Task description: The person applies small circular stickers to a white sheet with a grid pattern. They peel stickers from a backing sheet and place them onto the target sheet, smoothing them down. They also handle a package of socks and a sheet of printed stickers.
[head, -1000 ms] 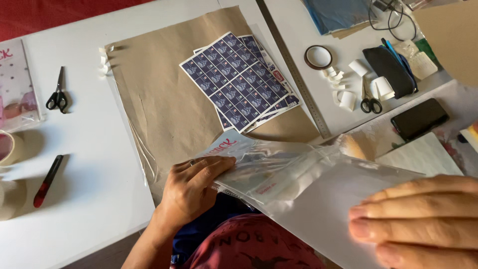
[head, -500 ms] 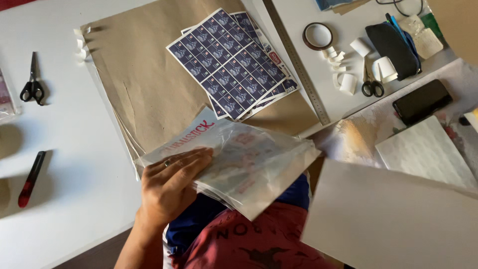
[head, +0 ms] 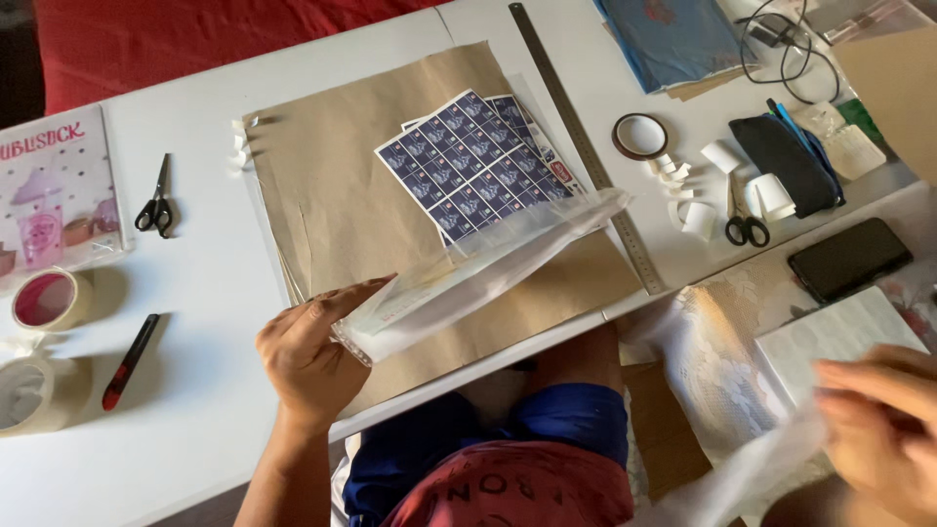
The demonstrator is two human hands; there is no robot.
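From the head camera we see our left hand point(head: 307, 356) clamped on the near end of a stack of clear plastic sleeves point(head: 478, 268), thumb on top and fingers under, the stack held edge-up just above the brown paper point(head: 332, 195) on the white desk point(head: 195, 322). Its far end reaches the sheets of dark blue stickers point(head: 473, 166) and nears the metal ruler point(head: 586, 146). Our right hand point(head: 878, 420) is blurred at the lower right, touching thin white plastic point(head: 761, 468); we cannot tell whether its grip is closed. To handle the sleeves well, we judge it best to keep the thumb pressing near the corner so the slippery sheets do not fan out, and to hold the stack level. Scissors point(head: 154, 207), a red pen point(head: 130, 359) and tape rolls point(head: 44, 301) lie well apart on the left.
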